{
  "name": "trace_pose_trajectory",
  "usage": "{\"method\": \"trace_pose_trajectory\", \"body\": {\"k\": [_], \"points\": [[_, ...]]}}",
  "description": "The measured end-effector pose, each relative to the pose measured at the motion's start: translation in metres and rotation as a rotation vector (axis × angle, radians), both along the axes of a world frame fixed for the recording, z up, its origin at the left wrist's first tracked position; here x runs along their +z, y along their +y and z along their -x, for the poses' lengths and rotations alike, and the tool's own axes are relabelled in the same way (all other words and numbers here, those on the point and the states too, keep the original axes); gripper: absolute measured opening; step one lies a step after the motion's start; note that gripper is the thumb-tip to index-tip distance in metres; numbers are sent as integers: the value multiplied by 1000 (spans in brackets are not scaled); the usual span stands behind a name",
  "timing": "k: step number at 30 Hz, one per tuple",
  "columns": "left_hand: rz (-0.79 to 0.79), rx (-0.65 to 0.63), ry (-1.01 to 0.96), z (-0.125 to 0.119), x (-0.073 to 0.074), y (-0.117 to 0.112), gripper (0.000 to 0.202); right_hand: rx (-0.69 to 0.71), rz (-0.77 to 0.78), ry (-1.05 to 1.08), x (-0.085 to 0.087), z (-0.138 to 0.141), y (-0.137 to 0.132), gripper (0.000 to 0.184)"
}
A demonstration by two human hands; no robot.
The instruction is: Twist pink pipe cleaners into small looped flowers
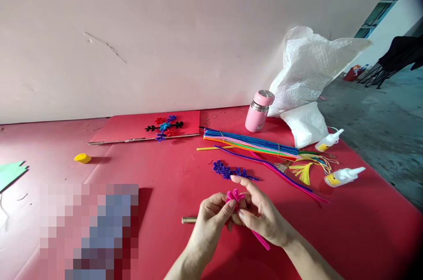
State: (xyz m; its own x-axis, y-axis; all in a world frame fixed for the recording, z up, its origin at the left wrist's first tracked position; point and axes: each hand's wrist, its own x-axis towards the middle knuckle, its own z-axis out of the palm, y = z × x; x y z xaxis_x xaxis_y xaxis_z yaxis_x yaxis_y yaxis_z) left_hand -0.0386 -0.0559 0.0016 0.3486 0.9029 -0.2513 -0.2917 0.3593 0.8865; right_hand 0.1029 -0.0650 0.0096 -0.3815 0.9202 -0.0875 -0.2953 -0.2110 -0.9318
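Surface: red table cover point(158, 192), with a pale pink board point(148, 42) standing upright along its far edge.
Your left hand point(209, 222): fingers curled closed, thumb and fingertips pinching the pink flower point(234, 195) from its left side.
Your right hand point(261, 218): thumb and middle fingers pinched on the same flower from the right; index finger lifted and stretched out above it.
Pink flower: fuzzy hot-pink pipe cleaner bent into small looped petals. The petals poke up between your two hands, and the head is partly hidden by your fingers.
Stem point(261, 240): straight pink tail of the same pipe cleaner, running down and right under your right hand.
Where: held just above the cover, near the front edge, centre-right.
Purple chain point(228, 170): row of small purple pipe-cleaner flowers lying flat just beyond your hands.
Bundle point(251, 142): mixed-colour straight pipe cleaners, tied, lying further back.
Loose strands point(284, 176): one purple and one pink, lying right of the chain.
Short stick point(189, 220): on the cover just left of your left hand.
Pink flask point(258, 112): upright, behind the bundle.
Glue bottles point(343, 176): two, lying on their sides at the right.
Red card point(132, 130): flat at the back, with a flower sprig point(165, 125) on it.
Yellow cap point(82, 158): far left, well apart.
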Motion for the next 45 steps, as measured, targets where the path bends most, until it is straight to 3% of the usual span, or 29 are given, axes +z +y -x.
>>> {"method": "trace_pose_trajectory", "body": {"k": [4, 11, 19, 23, 29, 32, 41, 45], "points": [[40, 11, -61, 1, 0, -1, 16, -50, -67, -134, -3, -6, 0, 49], [78, -186, -23, 1, 1, -5, 24, -117, -306, -440, 0, -5, -3, 40], [110, -167, -73, -3, 0, -10, 30, -258, -561, -723, -15, -6, -14, 48], [146, -189, -119, -2, -3, -10, 30, -232, -545, -680, -16, -7, -15, 49], [238, -300, -248, 3, -6, -9, 33, -202, -371, -564, -3, -5, -16, 44], [243, -313, -270, 5, -6, -10, 33, -191, -364, -577, 0, -5, -15, 45], [101, -222, -146, 5, -3, -10, 26, -170, -370, -649, -2, -4, -9, 43], [89, -85, -154, 4, 0, -8, 26, -184, -306, -631, 0, -4, -7, 45]]}}
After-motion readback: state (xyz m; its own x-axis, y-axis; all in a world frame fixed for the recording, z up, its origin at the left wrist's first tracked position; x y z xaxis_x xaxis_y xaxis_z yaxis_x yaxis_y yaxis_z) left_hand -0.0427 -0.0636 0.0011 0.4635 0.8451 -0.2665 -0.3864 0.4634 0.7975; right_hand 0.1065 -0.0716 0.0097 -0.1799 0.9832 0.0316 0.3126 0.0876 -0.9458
